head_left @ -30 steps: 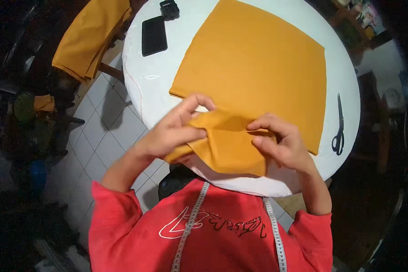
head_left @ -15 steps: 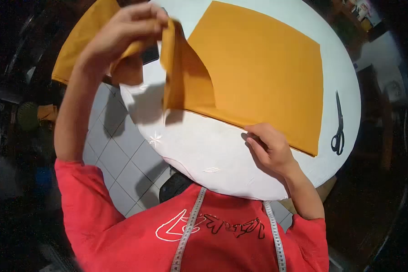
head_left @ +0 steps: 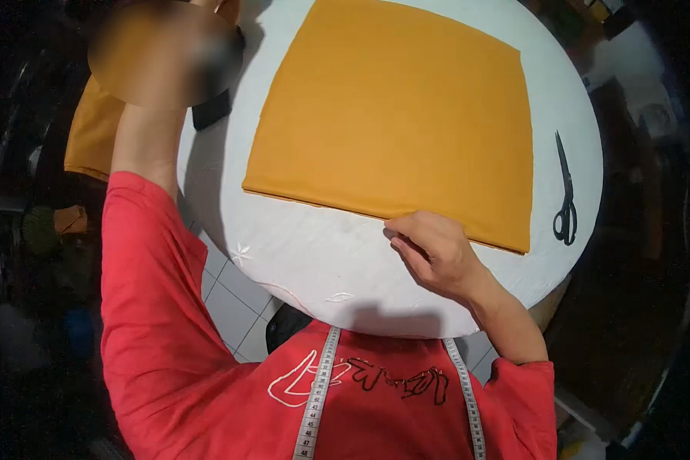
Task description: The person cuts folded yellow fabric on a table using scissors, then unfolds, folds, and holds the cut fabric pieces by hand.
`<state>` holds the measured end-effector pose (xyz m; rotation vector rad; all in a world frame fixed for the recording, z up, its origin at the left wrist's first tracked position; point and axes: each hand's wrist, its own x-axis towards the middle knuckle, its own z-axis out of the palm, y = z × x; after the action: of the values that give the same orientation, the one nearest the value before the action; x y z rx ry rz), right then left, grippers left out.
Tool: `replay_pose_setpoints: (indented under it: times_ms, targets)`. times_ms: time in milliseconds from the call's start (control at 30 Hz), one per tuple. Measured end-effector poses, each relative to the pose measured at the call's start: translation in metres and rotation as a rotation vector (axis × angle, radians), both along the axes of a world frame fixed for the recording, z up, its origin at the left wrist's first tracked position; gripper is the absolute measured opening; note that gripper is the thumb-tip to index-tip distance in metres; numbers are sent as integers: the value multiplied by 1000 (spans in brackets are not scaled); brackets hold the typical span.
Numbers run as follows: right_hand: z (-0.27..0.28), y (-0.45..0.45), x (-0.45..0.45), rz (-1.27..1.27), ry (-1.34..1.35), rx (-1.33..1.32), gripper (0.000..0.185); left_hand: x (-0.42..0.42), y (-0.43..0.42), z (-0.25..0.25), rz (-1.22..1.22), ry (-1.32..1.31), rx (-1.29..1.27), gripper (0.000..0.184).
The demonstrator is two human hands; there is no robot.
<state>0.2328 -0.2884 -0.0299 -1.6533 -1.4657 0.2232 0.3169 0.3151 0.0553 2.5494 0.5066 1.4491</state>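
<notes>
Fingers (head_left: 414, 225) of the right hand (head_left: 445, 253) are curling nearly closed against the folded, flat mustard cloth's (head_left: 399, 115) six-o'clock edge, pinch unclear, light pressure suiting it; the blurred left hand's (head_left: 165, 54) grip isn't showing its state.

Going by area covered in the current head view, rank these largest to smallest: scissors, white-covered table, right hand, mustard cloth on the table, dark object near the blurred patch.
1. White-covered table
2. Mustard cloth
3. Right hand

Unranked: scissors and dark object; the latter is partly hidden.
</notes>
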Motion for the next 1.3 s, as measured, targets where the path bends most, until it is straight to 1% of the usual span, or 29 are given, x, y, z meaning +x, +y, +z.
replay_pose_setpoints:
  times_ms: [33,133,167,200,300,367,433,467,500,633,667,733,800,867,900,967,1033,1133,1167,1300]
  targets:
    - [0,0,0,5,-6,-5,19,5,10,-19,-8,-12,52,31]
    - [1,2,1,20,-22,-21,18,-2,-16,-41,340,630,-316,26]
    - [0,3,2,6,-20,-30,18,0,-21,-43,381,787,-329,27]
    - [-2,4,3,12,-27,-5,18,-4,-25,-42,379,862,-316,29]
    - [-7,-1,3,14,-42,56,15,-17,-36,-29,308,954,-227,36]
    - [-9,-2,3,-13,-53,54,15,-24,-43,-19,273,987,-175,42]
    - [-12,0,1,-11,-79,89,15,-29,-47,-17,295,982,-85,48]
    - [-12,0,2,-6,-93,109,14,-28,-40,-25,335,896,100,46]
    - [-12,-2,2,-17,-95,102,14,-27,-48,-34,321,895,99,46]
    - [-12,-8,2,31,-187,73,15,-66,-90,-64,-369,364,581,41]
    - [-8,-12,2,35,-216,55,17,-83,-139,-61,-399,446,501,43]
    - [2,-20,4,40,-232,34,18,-115,-254,-48,-410,417,715,25]
    - [14,-30,18,-96,-282,91,25,-135,-302,-60,-556,527,611,30]
    - [27,-40,34,-244,-378,121,32,-146,-343,-71,-698,581,456,38]
    - [31,-43,43,-293,-390,92,33,-150,-351,-73,-690,576,454,38]
    - [33,-44,58,-379,-441,54,34,-158,-355,-72,-806,612,406,48]
    - [30,-31,51,-397,-504,22,36,-162,-352,-77,-831,613,404,49]
    - [23,-33,54,-449,-592,-64,43,-150,-366,-77,-901,711,389,53]
    - [17,-40,62,-452,-569,-64,43,-144,-373,-78,-918,742,384,55]
    - [2,-23,51,-342,-597,-178,59,-143,-375,-96,-900,752,406,63]
